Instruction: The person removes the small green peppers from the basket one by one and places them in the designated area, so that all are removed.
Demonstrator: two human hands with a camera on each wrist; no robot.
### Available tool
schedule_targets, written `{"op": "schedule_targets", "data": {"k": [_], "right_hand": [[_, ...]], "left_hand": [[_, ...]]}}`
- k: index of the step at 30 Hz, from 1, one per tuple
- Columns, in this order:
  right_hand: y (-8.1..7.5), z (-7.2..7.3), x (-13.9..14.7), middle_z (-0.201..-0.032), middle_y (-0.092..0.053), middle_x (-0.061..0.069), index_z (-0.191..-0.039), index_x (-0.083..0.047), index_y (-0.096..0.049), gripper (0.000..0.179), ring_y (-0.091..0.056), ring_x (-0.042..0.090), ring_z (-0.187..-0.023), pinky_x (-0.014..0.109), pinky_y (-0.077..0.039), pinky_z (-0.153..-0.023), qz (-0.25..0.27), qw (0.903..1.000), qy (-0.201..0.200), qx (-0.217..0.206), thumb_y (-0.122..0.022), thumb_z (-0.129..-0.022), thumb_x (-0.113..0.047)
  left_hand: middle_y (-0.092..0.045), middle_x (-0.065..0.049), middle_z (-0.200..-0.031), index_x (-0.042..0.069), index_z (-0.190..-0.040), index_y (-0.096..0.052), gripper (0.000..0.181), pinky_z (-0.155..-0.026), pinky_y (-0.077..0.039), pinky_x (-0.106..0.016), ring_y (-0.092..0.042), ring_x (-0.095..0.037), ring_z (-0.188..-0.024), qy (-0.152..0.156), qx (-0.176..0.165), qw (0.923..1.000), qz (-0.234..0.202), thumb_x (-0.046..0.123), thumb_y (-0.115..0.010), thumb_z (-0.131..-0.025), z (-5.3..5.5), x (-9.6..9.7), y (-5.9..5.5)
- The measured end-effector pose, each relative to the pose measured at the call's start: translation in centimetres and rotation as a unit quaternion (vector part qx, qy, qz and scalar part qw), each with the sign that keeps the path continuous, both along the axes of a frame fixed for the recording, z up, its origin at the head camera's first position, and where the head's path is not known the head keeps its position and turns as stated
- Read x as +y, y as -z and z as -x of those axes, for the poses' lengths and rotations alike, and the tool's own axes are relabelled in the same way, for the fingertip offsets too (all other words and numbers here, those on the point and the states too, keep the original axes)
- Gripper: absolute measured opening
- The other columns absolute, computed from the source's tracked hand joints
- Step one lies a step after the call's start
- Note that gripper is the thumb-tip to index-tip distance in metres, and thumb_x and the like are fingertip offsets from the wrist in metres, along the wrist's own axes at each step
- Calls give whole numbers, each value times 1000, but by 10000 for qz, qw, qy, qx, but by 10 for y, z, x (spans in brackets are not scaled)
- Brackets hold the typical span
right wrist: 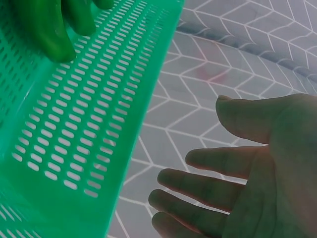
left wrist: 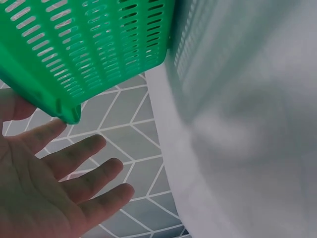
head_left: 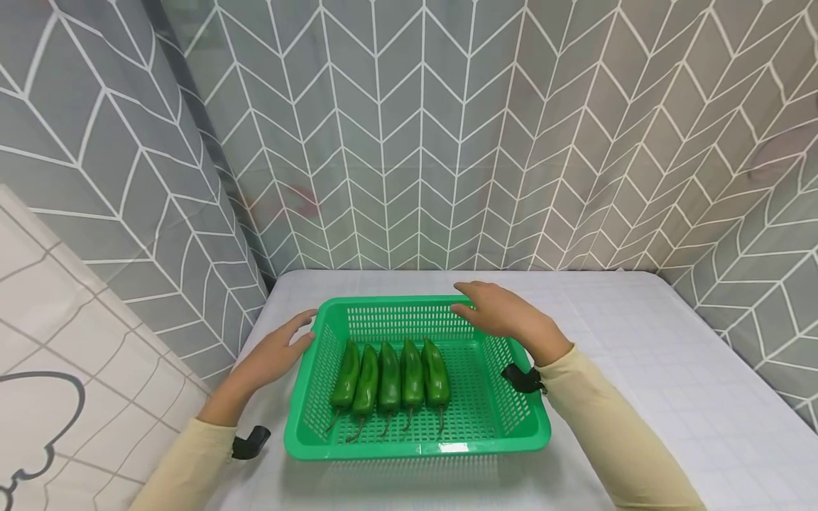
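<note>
A green plastic basket (head_left: 418, 449) with slotted walls sits on the table. Several long green peppers (head_left: 390, 383) lie side by side in its left and middle part, stems toward the front. By the basket's left rim is my left hand (head_left: 273, 357). Its fingers are spread and nearly straight, with the thumb and index finger close to the rim in the left wrist view. Over the back right corner of the basket hovers my right hand (head_left: 501, 312), fingers extended and holding nothing. In the right wrist view a gap shows between these fingers and the basket wall.
A pale checked cloth covers the table (head_left: 639, 355). Behind it hangs a grey curtain (head_left: 422, 142) with white zigzag lines, and a white patterned curtain (head_left: 77, 355) is at the left. Dark straps with small devices (head_left: 251, 443) are worn at both wrists.
</note>
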State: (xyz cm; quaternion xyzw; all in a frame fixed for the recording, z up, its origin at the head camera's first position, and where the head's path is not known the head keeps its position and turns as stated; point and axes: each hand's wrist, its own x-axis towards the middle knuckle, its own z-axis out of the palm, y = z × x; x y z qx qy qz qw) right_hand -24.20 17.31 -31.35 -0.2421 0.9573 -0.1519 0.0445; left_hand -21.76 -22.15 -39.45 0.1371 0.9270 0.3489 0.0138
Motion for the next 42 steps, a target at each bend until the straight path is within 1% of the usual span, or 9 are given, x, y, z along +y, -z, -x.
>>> {"op": "schedule_targets", "data": {"k": [11,17,21,25,28,30,33,38,42], "right_hand": [[6,6,-15,-149,-48,23,-150,5,-43,57,-42,40,-140,53,-33,-113,-90,9996,-167,-206,-52,-107,-31],[11,10,-19,-150,-48,21,-152,4,-41,57,-45,39,-138,53,-35,-111,-151,9982,-192,-555,-51,-108,-32],[14,12,-21,-147,-51,20,-151,3,-43,56,-50,37,-133,52,-39,-108,-257,9971,-172,-700,-50,-108,-33],[18,17,-22,-139,-58,20,-148,3,-47,54,-56,36,-126,51,-44,-104,-364,9973,-153,-620,-51,-108,-33],[21,20,-23,-133,-62,20,-144,3,-51,52,-60,35,-122,50,-47,-100,-409,9972,-180,-604,-52,-107,-33],[23,21,-23,-133,-62,20,-143,4,-53,50,-60,35,-121,49,-47,-100,-399,9969,-223,-636,-53,-107,-31],[26,24,-25,-136,-60,21,-140,5,-55,48,-59,35,-123,49,-47,-101,-425,9960,-310,-724,-53,-107,-29],[30,29,-28,-136,-61,19,-136,5,-59,43,-57,36,-125,49,-46,-102,-673,9933,-317,-889,-55,-106,-26],[33,32,-30,-135,-61,18,-135,5,-60,42,-57,35,-126,49,-45,-103,-771,9912,-291,-1037,-55,-105,-24]], "left_hand": [[-45,-30,-149,9,-156,-33,50,-104,-33,-70,-39,-52,-138,32,-38,9985,-538,29,-41,-111,1,1,10],[-48,-30,-145,9,-157,-30,49,-105,-32,-70,-43,-50,-135,70,-240,9952,-949,26,-39,-112,2,1,14],[-50,-31,-140,9,-157,-26,49,-101,-38,-67,-53,-47,-125,101,-355,9936,-1071,26,-36,-112,2,3,15],[-49,-31,-139,10,-157,-23,49,-98,-45,-61,-58,-42,-119,106,-492,9914,-1210,25,-34,-112,3,4,16],[-49,-30,-139,11,-158,-21,48,-98,-46,-59,-58,-38,-117,123,-598,9888,-1361,23,-32,-112,4,4,16],[-51,-28,-137,11,-157,-21,48,-98,-45,-57,-59,-36,-115,121,-653,9872,-1447,22,-31,-112,4,5,17],[-53,-26,-133,11,-158,-19,48,-96,-45,-54,-60,-32,-111,118,-697,9862,-1500,22,-29,-112,4,5,17],[-56,-23,-127,9,-159,-14,49,-94,-45,-51,-61,-26,-103,122,-738,9853,-1534,21,-26,-113,2,7,15],[-56,-23,-127,9,-160,-13,50,-96,-43,-55,-61,-26,-103,125,-754,9848,-1557,22,-25,-113,0,8,14]]}}
